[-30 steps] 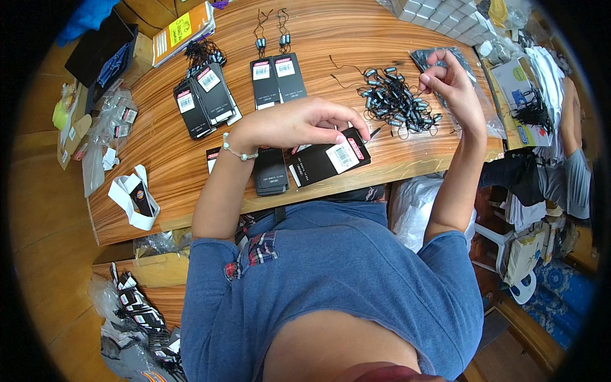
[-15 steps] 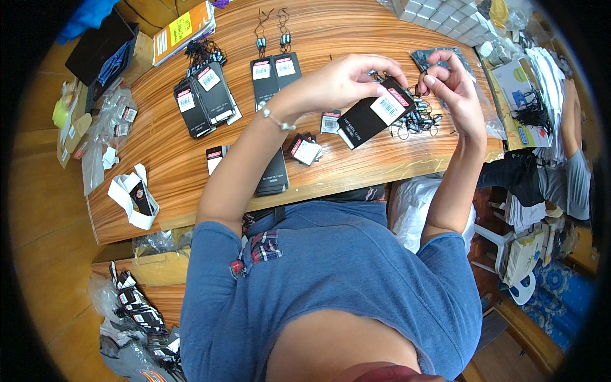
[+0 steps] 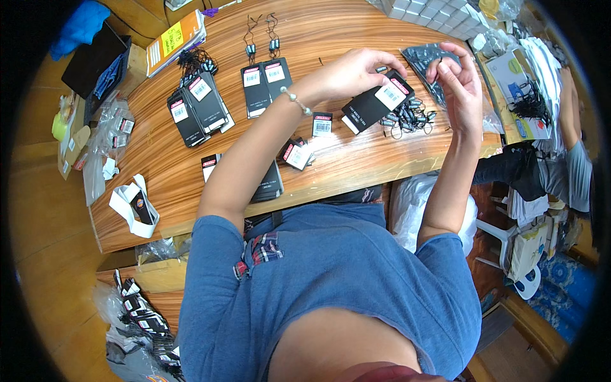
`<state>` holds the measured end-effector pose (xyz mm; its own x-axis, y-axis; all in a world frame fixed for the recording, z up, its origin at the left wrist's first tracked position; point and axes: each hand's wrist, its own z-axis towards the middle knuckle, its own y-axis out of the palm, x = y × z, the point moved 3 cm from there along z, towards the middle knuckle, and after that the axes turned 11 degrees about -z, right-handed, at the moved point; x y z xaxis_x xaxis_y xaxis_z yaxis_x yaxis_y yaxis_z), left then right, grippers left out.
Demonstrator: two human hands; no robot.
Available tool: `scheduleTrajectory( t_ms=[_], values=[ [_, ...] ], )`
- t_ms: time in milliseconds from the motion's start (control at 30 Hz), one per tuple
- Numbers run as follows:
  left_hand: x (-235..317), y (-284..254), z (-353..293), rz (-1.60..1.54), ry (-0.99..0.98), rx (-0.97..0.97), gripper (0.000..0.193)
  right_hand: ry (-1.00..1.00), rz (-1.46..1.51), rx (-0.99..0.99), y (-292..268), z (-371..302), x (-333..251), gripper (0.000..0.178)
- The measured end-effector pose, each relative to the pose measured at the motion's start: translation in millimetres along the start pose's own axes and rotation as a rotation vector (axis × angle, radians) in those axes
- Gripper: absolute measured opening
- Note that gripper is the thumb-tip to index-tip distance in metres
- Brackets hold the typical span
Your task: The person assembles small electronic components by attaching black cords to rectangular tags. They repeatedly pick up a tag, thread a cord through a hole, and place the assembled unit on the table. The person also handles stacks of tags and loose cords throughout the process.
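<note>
My left hand (image 3: 366, 71) is closed on a black hang tag (image 3: 375, 105) with a white barcode sticker, tilted above the table. My right hand (image 3: 459, 79) is raised to the right of it, apart from the tag, thumb and fingers pinched together. A thin dark bit shows at its fingertips, too small to make out. Just beyond the tag lies a pile of black cord loops with small toggles (image 3: 410, 118). Small barcoded tags (image 3: 323, 124) sit on the table below my left wrist, with a little stack of tags (image 3: 296, 154) beside them.
Stacks of black hang tags (image 3: 200, 108) and two tags with cords (image 3: 266, 83) are laid out to the left. A white strap (image 3: 132, 207) lies near the table's left edge. Small white boxes (image 3: 433, 16) stand at the back right. Another person's arm (image 3: 573, 114) shows at far right.
My right hand has drawn away from the tag, slightly up and to the right. My left hand still holds the tag in nearly the same place. The view has shifted slightly.
</note>
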<state>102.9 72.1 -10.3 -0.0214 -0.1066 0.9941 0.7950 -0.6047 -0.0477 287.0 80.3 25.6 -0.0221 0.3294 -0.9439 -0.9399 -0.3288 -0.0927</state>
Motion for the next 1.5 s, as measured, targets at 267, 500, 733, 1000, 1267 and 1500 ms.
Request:
scheduleTrajectory(
  t_ms=[267,500,733,1000,1267,1500],
  values=[
    [-4.2,-11.3,-20.0,0.019,-0.003,0.150,0.025,-0.132,0.237,0.293,-17.5,15.9,2.2,0.021],
    [-7.5,-62.3,-97.0,-0.068,-0.031,0.458,0.028,-0.135,0.213,0.332,14.1,92.6,-6.4,0.013],
    [-18.3,-128.1,-153.5,0.118,-0.160,0.869,0.031,-0.058,0.016,0.014,148.2,227.5,37.3,0.022],
    [-60.7,-156.1,-155.3,0.510,-0.313,0.913,0.028,-0.007,-0.145,-0.172,226.9,280.9,111.2,0.005],
    [-62.8,-141.9,-152.8,0.920,-0.407,0.842,0.030,0.245,-0.323,-0.281,262.7,281.9,154.2,0.005],
    [-2.3,-95.8,-166.2,0.815,-0.128,0.840,0.028,0.382,-0.333,-0.337,283.8,295.3,212.3,0.006]
  ],
)
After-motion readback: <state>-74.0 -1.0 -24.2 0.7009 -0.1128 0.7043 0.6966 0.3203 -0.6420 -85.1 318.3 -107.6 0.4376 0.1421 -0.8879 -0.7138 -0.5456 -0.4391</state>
